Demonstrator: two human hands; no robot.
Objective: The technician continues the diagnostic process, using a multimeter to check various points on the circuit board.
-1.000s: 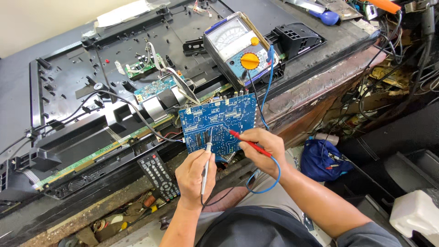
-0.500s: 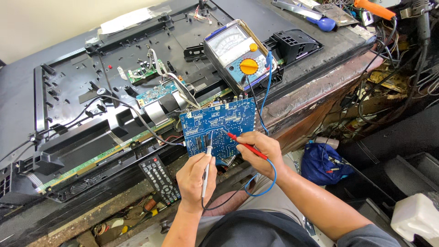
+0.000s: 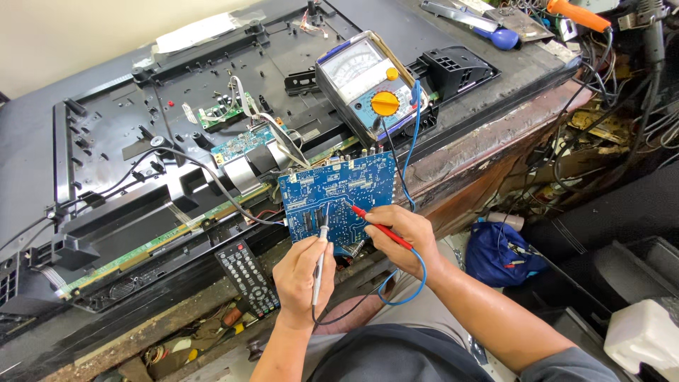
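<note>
A blue circuit board (image 3: 332, 194) stands tilted at the workbench's front edge. My left hand (image 3: 300, 279) grips a grey probe (image 3: 320, 260) whose tip touches the board's lower middle. My right hand (image 3: 403, 237) pinches a red probe (image 3: 378, 226), its tip on the board right of the grey one. A blue lead (image 3: 414, 279) loops from under my right hand. Behind the board leans an analogue multimeter (image 3: 368, 88) with a yellow dial.
An opened flat television back (image 3: 177, 155) with small green boards lies across the bench. A black remote (image 3: 246, 277) rests by my left hand. A blue bag (image 3: 498, 251) and tangled cables (image 3: 601, 134) sit right. Tools (image 3: 495, 28) lie at the far edge.
Both probe tips have shifted slightly on the blue board, and my hands have edged closer together. The board and meter stay put; the view has moved a little.
</note>
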